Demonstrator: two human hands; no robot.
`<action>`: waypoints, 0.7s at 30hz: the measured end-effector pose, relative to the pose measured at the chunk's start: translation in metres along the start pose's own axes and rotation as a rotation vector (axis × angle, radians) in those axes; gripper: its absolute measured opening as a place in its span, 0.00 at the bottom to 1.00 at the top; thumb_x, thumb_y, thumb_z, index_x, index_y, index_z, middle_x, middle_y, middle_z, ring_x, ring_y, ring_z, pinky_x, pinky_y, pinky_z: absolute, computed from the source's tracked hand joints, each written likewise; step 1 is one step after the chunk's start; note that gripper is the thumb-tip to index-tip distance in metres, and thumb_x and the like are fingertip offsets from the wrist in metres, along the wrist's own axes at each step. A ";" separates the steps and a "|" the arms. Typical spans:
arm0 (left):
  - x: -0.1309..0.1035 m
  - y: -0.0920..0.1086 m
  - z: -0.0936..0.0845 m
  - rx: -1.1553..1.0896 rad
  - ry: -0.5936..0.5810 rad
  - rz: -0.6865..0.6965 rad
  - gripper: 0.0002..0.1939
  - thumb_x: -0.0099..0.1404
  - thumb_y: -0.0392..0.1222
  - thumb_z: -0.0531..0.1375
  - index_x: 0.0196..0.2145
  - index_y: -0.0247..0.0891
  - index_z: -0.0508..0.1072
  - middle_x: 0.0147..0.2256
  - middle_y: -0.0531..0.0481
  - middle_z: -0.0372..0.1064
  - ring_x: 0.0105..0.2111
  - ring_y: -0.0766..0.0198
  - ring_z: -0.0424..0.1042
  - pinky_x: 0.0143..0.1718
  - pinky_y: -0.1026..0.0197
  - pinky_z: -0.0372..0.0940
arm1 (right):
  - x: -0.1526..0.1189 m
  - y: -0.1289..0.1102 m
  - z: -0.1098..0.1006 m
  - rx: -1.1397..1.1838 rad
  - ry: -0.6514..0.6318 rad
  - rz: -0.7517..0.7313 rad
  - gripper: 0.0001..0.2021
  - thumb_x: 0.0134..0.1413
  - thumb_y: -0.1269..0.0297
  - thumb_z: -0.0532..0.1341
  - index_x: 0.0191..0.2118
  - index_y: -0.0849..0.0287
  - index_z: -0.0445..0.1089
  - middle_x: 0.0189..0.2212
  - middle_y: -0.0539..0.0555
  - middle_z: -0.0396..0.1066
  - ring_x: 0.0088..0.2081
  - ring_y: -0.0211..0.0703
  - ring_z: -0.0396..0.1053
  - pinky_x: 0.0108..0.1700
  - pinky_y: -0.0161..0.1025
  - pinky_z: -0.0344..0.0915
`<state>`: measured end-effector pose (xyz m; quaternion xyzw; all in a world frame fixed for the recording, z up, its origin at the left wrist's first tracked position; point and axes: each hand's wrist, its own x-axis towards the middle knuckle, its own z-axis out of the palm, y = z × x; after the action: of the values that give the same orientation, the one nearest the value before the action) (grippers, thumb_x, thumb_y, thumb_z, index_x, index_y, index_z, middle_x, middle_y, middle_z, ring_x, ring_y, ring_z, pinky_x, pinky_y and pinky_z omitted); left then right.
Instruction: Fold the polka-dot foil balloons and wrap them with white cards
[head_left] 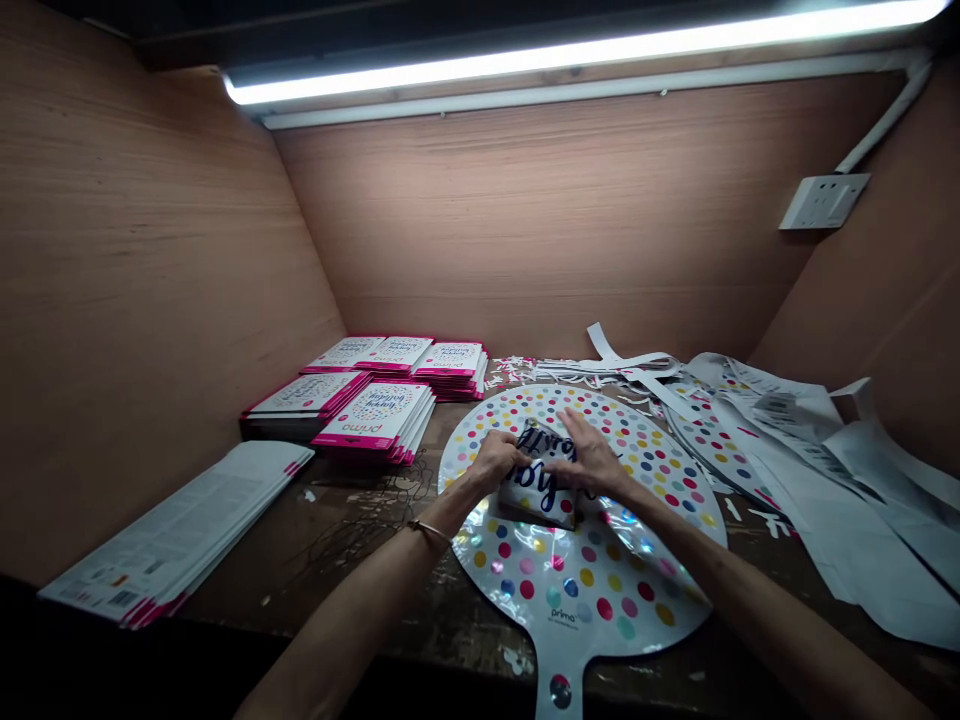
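A flat foil balloon (585, 580), white with coloured dots and a neck pointing toward me, lies spread on the table. On top of it is a small folded foil balloon (536, 495), with dark lettering and dots. My left hand (495, 458) pinches this bundle at its left edge, fingers bent together. Across from it, my right hand (592, 458) grips the bundle's right side, thumb and forefinger apart around it. Part of the folded foil lies hidden under the fingers.
Stacks of printed pink-and-white packs (371, 415) stand at back left. Flat printed card sleeves (187, 530) lie at front left. White paper sheets (847, 510), more dotted balloons (712, 440) and paper strips (615, 365) lie on the right. Wooden walls (525, 220) enclose the table.
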<state>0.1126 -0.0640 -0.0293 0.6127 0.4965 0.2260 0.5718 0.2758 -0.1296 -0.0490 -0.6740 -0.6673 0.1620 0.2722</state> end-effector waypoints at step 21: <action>-0.220 -0.127 -0.297 1.255 0.620 -0.369 0.27 0.60 0.46 0.51 0.57 0.36 0.60 0.59 0.41 0.50 0.59 0.45 0.48 0.52 0.41 0.52 | -0.036 -0.016 0.033 1.120 -0.489 0.582 0.17 0.37 0.65 0.68 0.38 0.61 0.70 0.33 0.56 0.75 0.36 0.48 0.73 0.36 0.37 0.70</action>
<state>-0.2715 -0.1317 -0.0101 0.6395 0.7674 -0.0385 -0.0257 0.2421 -0.1610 -0.0712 -0.5274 -0.3165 0.6978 0.3670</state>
